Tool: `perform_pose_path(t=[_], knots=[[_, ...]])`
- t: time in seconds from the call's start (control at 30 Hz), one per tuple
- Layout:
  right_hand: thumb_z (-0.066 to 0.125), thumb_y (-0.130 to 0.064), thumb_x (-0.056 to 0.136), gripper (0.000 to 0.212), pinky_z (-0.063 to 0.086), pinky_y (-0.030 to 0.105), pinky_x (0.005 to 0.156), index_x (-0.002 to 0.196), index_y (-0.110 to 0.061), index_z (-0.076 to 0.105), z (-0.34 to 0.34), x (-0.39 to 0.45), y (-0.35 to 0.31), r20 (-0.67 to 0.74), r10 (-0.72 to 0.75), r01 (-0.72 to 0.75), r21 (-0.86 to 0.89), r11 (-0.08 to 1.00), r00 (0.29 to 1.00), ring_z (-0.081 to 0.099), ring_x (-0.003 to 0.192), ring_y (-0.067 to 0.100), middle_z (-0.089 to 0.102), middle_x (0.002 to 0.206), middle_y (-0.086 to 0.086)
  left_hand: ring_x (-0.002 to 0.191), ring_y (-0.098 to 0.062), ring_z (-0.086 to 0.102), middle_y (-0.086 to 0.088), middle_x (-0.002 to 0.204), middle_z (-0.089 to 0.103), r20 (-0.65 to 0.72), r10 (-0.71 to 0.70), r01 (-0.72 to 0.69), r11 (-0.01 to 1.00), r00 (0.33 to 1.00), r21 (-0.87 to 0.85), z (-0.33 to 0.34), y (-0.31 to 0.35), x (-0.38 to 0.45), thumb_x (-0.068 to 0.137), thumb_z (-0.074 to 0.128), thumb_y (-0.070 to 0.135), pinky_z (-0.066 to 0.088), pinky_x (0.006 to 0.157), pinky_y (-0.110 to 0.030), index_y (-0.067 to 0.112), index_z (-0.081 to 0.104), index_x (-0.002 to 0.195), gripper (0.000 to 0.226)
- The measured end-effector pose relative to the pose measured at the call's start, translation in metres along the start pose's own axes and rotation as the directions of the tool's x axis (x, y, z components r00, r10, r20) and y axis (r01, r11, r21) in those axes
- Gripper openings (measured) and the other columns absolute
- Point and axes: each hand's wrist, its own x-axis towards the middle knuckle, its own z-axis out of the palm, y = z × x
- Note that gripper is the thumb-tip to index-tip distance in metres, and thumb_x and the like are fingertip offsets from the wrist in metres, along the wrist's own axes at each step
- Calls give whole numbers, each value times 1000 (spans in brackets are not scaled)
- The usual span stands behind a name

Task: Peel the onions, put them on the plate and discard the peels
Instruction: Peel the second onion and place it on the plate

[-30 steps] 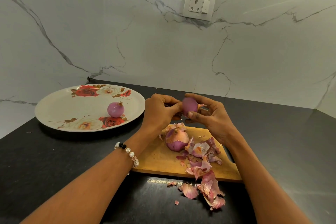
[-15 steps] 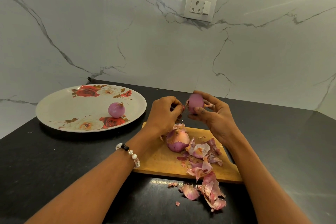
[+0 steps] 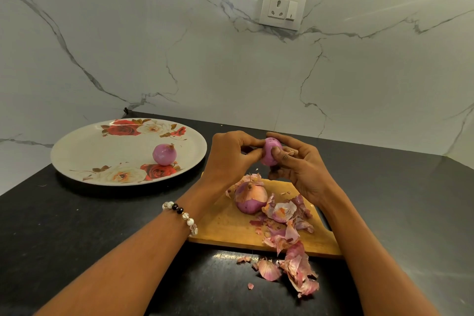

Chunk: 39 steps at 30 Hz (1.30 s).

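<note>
Both hands are meeting above the far edge of the cutting board, sharing one small purple onion between them. The right hand is curling its fingers and thumb round the onion from the right side, holding it up off the board. The left hand is pinching at the onion's left side with thumb and fingertips; whether a strip of skin is caught between them I cannot tell. A bead bracelet is sitting on the left wrist.

Just below the hands, a second onion with its papery brown skin partly on is resting on the wooden board. Beside it, under the right wrist, a heap of peels is lying on the board, and more loose peels are spilling over the near edge onto the dark tabletop.

Off to the left of the left hand, well apart from it, a flowered plate is sitting on the tabletop, carrying one peeled onion near its right side, upright with its stem end on top.

Beyond the hands, a marble wall is rising behind the tabletop, with a white socket fixed high on it.
</note>
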Motion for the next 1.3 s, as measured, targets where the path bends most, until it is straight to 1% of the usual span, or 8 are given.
perform_pose_path(t=[0.17, 0.4, 0.53, 0.6, 0.73, 0.87, 1.17, 1.3], knots=[[68, -18, 80, 42, 60, 32, 61, 122, -11, 66, 2, -1, -1, 8, 2, -2, 15, 1000, 1000, 68, 78, 25, 65, 108, 18, 69, 2, 56, -8, 92, 74, -40, -3, 5, 1000, 999, 31, 1, -2, 0, 81, 74, 12, 44, 70, 0, 6, 74, 101, 21], [66, -18, 80, 41, 58, 29, 59, 119, -10, 67, 3, -1, -2, -7, 26, -25, 79, 997, 1000, 68, 78, 23, 64, 111, 21, 71, 9, 64, 4, 84, 72, -45, -124, 118, 986, 991, -117, -1, 1, 1, 83, 71, 8, 50, 66, -7, 12, 75, 97, 15], [64, -18, 81, 41, 58, 28, 56, 121, -8, 65, 3, -2, -3, -20, 33, -30, 114, 993, 999, 69, 75, 22, 65, 109, 20, 74, 11, 63, 6, 85, 70, -31, -73, 69, 990, 997, -123, -2, 3, 1, 84, 69, 5, 48, 67, -5, 10, 75, 99, 16], [63, -19, 81, 41, 58, 27, 55, 121, -6, 65, 3, -2, -4, -30, 40, -36, 123, 992, 999, 69, 75, 22, 66, 107, 19, 72, 9, 63, 0, 89, 73, -34, -16, 14, 996, 999, -83, -1, 4, 0, 83, 72, 11, 48, 68, -4, 9, 74, 100, 18], [63, -18, 83, 40, 58, 27, 54, 121, -5, 66, 3, -2, -5, -24, 57, -53, 132, 990, 998, 69, 72, 22, 69, 99, 18, 71, 7, 59, 3, 91, 70, 17, 45, -44, 999, 999, -20, 0, 3, -1, 76, 79, 23, 46, 69, -2, 7, 73, 102, 31], [63, -16, 83, 35, 59, 27, 55, 117, -7, 68, 6, -3, -5, -11, 63, -62, 127, 990, 998, 69, 71, 22, 71, 96, 17, 69, 4, 59, -3, 88, 72, -1, 37, -37, 999, 999, 12, 1, 1, 0, 77, 79, 21, 46, 68, -2, 8, 73, 97, 24], [64, -18, 81, 37, 59, 27, 56, 116, -9, 68, 8, -3, -5, -19, 62, -60, 98, 993, 998, 69, 74, 23, 68, 104, 20, 69, 0, 60, -4, 84, 72, -31, 12, -11, 1000, 999, 12, 0, -2, 0, 80, 75, 10, 48, 69, -5, 8, 75, 92, 12], [64, -19, 80, 38, 59, 26, 56, 117, -8, 67, 8, -2, -5, -21, 62, -59, 109, 992, 998, 69, 76, 21, 66, 108, 21, 70, 3, 61, 0, 83, 72, -41, -11, 11, 1000, 999, -10, 1, -4, 0, 81, 74, 11, 48, 69, -5, 10, 75, 93, 12]])
